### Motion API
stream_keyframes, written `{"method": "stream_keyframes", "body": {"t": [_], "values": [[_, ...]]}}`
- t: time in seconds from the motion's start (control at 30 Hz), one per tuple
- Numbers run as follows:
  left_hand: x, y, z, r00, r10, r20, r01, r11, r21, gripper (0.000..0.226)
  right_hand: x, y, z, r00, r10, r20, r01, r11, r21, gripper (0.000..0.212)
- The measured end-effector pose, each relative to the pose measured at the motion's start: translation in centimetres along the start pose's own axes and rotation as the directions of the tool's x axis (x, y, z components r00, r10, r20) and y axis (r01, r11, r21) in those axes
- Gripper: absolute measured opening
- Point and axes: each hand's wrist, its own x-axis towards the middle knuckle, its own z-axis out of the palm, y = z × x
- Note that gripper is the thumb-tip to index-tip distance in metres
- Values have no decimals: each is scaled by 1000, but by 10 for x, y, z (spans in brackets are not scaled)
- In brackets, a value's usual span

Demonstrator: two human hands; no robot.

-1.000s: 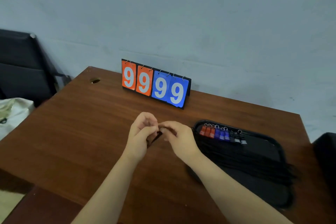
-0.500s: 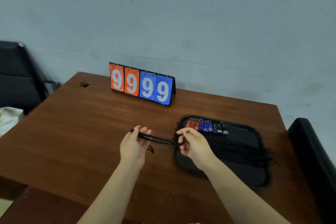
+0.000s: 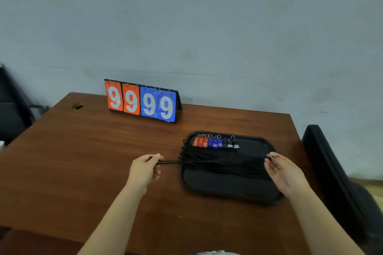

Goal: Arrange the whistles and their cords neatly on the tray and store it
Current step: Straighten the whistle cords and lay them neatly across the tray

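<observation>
A black oval tray lies on the right half of the wooden table. Along its far edge stands a row of whistles: red, blue and black ones with metal rings. A bundle of black cords stretches across the tray's middle. My left hand is left of the tray and pinches the end of one cord, which runs taut to the bundle. My right hand is at the tray's right rim, its fingertips pinching the cord's other end.
A flip scoreboard showing 9999 stands at the table's back. The wooden table has a cable hole at its far left corner. A black chair stands right of the table, another dark chair at the left.
My right hand has moved from the tray's left end across to its right rim, drawing the cord out over the tray. My left hand still holds the cord left of the tray.
</observation>
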Motion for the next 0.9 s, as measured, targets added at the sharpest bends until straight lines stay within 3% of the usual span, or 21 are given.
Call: {"method": "stream_keyframes", "body": {"t": [0.13,0.3,0.4,0.47,0.6,0.7,0.9], "values": [[2,3,6,999,47,10,-48,995,88,14,-5,-7,-23,996,-93,7,93,988,-126,15],[0,4,12,996,80,39,-87,958,273,34,-4,-6,-52,988,-137,-76,111,954,-277,15],[2,0,17,997,58,56,-72,954,292,33,-2,-5,-63,980,-178,-86,142,937,-318,15],[3,-2,18,994,-29,103,5,974,225,27,-1,-7,-67,976,-187,-116,149,950,-275,11],[2,0,22,931,-237,279,295,936,-189,11,7,-14,-80,963,-216,-163,186,966,-181,15],[5,0,26,928,-201,314,291,917,-273,12,10,-17,-87,952,-252,-171,226,961,-156,25],[15,-6,44,961,-200,193,263,879,-398,9,9,-19,-95,943,-283,-177,246,947,-207,24]]}}
